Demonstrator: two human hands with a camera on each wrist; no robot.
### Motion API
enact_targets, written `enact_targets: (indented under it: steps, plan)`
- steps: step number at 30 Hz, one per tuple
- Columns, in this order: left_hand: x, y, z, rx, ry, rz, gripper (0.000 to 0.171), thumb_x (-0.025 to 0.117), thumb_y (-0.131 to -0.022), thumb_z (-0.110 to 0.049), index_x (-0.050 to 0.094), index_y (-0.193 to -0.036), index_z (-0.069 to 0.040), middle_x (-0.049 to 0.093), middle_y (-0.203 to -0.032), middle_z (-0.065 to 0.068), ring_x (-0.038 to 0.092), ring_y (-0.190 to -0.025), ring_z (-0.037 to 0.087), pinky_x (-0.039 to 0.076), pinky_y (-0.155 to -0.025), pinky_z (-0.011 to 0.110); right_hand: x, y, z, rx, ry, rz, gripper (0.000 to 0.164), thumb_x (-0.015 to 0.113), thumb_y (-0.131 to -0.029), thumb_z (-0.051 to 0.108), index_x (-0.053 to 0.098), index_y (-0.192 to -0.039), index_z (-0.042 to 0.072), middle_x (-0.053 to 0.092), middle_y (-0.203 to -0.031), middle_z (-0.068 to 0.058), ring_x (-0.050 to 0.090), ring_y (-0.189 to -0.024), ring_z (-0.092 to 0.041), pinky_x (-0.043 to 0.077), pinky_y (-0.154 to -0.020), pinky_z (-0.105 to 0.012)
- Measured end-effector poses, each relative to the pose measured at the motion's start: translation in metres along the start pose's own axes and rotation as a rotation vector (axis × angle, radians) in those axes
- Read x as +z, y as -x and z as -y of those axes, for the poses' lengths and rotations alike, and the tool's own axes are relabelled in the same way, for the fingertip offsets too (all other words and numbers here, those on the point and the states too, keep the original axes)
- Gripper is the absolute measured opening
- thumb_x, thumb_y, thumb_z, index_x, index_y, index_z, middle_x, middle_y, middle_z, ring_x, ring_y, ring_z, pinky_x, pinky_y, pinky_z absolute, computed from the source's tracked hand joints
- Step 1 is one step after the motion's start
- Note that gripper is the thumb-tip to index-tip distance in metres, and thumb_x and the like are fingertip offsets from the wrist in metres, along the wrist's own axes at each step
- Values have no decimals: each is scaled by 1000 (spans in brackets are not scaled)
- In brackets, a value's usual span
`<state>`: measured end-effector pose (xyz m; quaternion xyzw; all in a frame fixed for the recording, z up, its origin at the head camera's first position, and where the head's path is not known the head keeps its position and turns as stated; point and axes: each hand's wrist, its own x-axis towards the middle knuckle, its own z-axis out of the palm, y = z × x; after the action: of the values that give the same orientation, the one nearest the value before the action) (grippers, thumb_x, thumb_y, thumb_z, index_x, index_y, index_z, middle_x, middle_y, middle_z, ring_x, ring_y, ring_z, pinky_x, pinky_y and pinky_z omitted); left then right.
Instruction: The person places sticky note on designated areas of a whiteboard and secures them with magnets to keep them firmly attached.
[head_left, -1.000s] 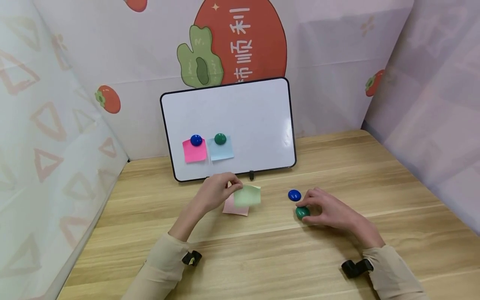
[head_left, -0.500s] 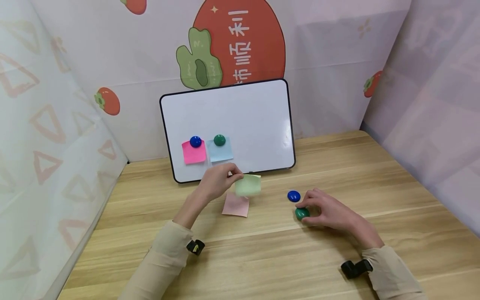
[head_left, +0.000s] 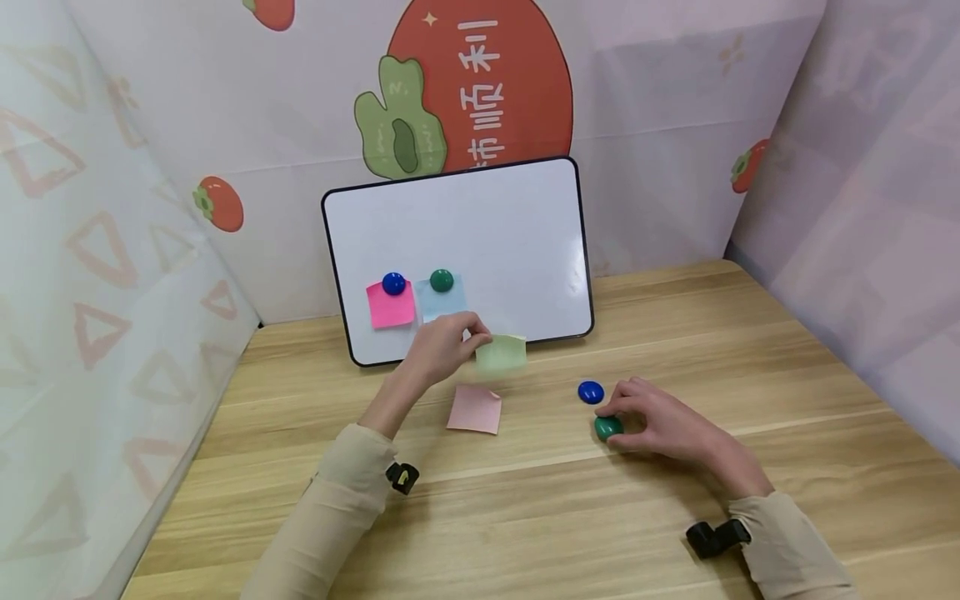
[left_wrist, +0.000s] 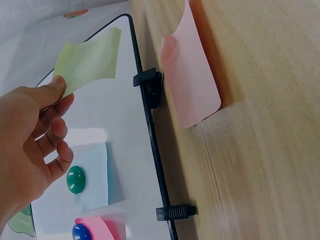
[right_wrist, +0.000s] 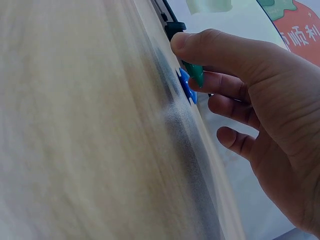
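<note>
My left hand [head_left: 442,346] pinches a pale green sticky note [head_left: 502,353] by its upper left corner, in front of the lower edge of the whiteboard [head_left: 517,242]. In the left wrist view the note [left_wrist: 90,60] hangs from thumb and forefinger. Over at the right, my right hand [head_left: 660,421] pinches a round green magnet [head_left: 608,428] at table height, and a blue magnet [head_left: 591,392] lies just beyond it. On the board, a blue magnet [head_left: 393,283] holds a bright pink note [head_left: 391,307] and a green magnet [head_left: 442,280] holds a light blue note [head_left: 441,302], partly hidden by my left hand.
A pale pink sticky note [head_left: 475,410] lies on the wooden table [head_left: 525,517] below the left hand, one corner curled up. Black clips [left_wrist: 175,212] grip the board's bottom edge. The board leans back near a printed cloth backdrop [head_left: 652,167].
My left hand has lifted the green note up and away, toward the board, uncovering the pale pink note. The right hand stays in place with the green magnet.
</note>
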<state>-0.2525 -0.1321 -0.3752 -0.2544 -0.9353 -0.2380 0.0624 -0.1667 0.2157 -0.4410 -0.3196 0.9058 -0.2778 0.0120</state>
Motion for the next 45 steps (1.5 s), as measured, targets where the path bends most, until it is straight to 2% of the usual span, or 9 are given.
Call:
enact_targets:
  steps: [8, 16, 28, 35, 40, 45]
  plan:
    - [2, -14, 4, 7, -75, -16, 15, 65, -96, -33, 72, -97, -20, 74, -95, -6, 54, -63, 8, 38, -54, 24, 0, 1, -3, 3, 11, 5, 35, 82, -80, 28, 75, -113, 18, 59, -101, 17, 47, -97, -3, 46, -86, -29]
    - [1, -27, 5, 2, -97, -33, 16, 63, -98, -34, 71, -98, -19, 73, -94, -5, 52, -60, 9, 39, -52, 25, -1, 1, -4, -3, 3, 3, 33, 82, -80, 27, 75, -112, 19, 59, -100, 16, 47, -95, -3, 45, -85, -27]
    - [-5, -54, 6, -4, -148, -105, 19, 63, -98, -35, 72, -100, -17, 75, -90, -1, 48, -52, 11, 33, -48, 25, -2, 1, -2, -4, 5, 12, 34, 81, -81, 29, 75, -113, 18, 59, -99, 15, 46, -94, -4, 44, -83, -26]
    - [-7, -58, 8, -29, -124, -114, 19, 63, -98, -34, 72, -100, -17, 75, -91, -1, 49, -54, 12, 36, -51, 25, -3, 0, -3, -24, 13, 1, 32, 80, -82, 29, 75, -112, 16, 59, -99, 14, 46, -93, -3, 44, -81, -26]
    - [-7, -61, 11, -35, -98, -147, 19, 63, -98, -32, 72, -100, -15, 75, -93, 0, 49, -54, 12, 36, -50, 26, -1, 0, -5, -38, 12, -6, 31, 80, -83, 30, 75, -111, 16, 59, -98, 14, 46, -93, -4, 43, -80, -26]
    - [-7, -65, 13, -33, -58, -178, 18, 65, -97, -28, 72, -102, -13, 75, -97, 2, 58, -64, 15, 44, -57, 28, 0, 0, -6, -39, 0, 7, 32, 79, -84, 32, 75, -111, 17, 60, -99, 13, 46, -93, -5, 43, -80, -26]
